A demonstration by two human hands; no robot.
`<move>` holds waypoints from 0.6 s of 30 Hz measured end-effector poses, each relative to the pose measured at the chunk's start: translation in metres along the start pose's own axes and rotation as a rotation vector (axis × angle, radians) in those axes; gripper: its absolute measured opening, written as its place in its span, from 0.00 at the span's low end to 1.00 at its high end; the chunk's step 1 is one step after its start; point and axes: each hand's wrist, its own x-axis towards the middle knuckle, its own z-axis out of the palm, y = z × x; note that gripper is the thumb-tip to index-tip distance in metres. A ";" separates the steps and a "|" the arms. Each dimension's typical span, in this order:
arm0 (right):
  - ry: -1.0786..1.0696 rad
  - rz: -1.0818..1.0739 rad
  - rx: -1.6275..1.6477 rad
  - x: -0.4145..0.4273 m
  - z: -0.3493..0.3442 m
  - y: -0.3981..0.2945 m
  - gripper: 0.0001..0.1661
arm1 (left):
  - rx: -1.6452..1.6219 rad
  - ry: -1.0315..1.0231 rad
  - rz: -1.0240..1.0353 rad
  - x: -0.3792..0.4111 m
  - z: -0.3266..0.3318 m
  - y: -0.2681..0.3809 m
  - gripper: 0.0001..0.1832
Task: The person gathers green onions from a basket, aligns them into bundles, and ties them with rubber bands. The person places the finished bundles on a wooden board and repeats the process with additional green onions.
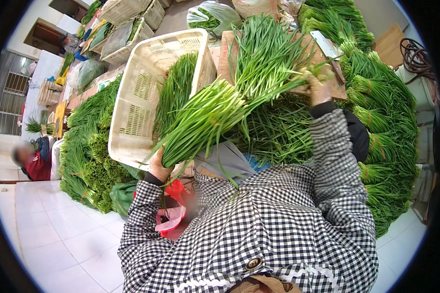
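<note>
A loose bundle of green garlic chives (201, 119) rests in my left hand (160, 164), which grips it by the leafy end beside the crate's near corner. Over the right part of a wooden board (225, 60), my right hand (319, 88) is closed around some chive leaves and is partly blurred. Between the hands another heap of chives (266, 55) lies across the board. A cleaver (324, 44) lies at the board's far right. More chives (178, 88) stand in the off-white plastic crate (126, 106) on the left.
Tied chive bundles (374, 121) are stacked high at the right, with another pile (91, 146) at the left. Loose leaves (282, 128) fill the space before my lap. A red plastic bag (176, 216) hangs near my left forearm. Two other people (40, 164) are at the far left.
</note>
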 end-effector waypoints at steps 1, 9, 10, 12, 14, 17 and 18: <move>-0.066 0.179 -0.249 0.009 -0.036 0.019 0.15 | 0.016 0.011 0.028 0.002 0.003 -0.007 0.33; -0.743 -0.117 -1.351 -0.044 0.013 -0.076 0.38 | 0.047 0.025 0.089 0.009 0.022 -0.033 0.26; -0.760 -0.147 -1.121 -0.044 0.034 -0.083 0.41 | 0.042 0.041 0.072 0.001 0.024 -0.055 0.26; -0.764 -0.180 -0.686 -0.047 0.067 -0.066 0.47 | 0.055 0.018 0.053 -0.001 0.027 -0.071 0.25; -0.737 0.088 -0.310 -0.062 0.098 -0.034 0.53 | 0.007 -0.050 -0.009 0.008 0.023 -0.040 0.26; -0.760 0.570 0.043 -0.101 0.129 -0.016 0.53 | -0.074 -0.073 -0.026 0.003 0.024 -0.041 0.25; -0.785 0.687 0.178 -0.099 0.126 0.011 0.41 | 0.211 -0.115 0.239 0.014 0.020 -0.027 0.26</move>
